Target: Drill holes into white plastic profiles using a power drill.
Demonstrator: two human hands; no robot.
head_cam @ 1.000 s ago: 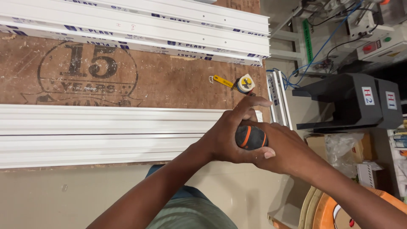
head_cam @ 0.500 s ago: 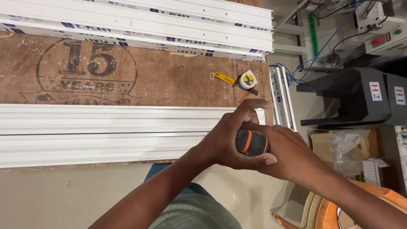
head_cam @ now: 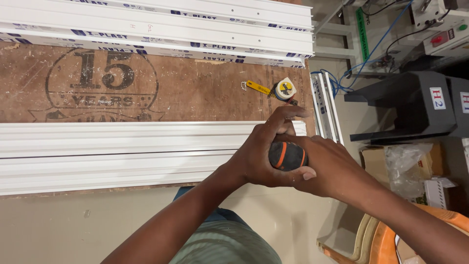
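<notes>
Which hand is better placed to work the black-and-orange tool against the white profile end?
Probably the right hand: it grips the tool handle. The left hand covers the tool's front by the white profile, suited to steadying.

Both hands cover most of the black-and-orange tool handle [head_cam: 287, 155]; its working tip is hidden behind the left hand [head_cam: 259, 156].

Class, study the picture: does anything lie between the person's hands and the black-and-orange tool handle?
Nothing visible does. The left hand and right hand both wrap directly around the tool handle, above the white profile.
</notes>
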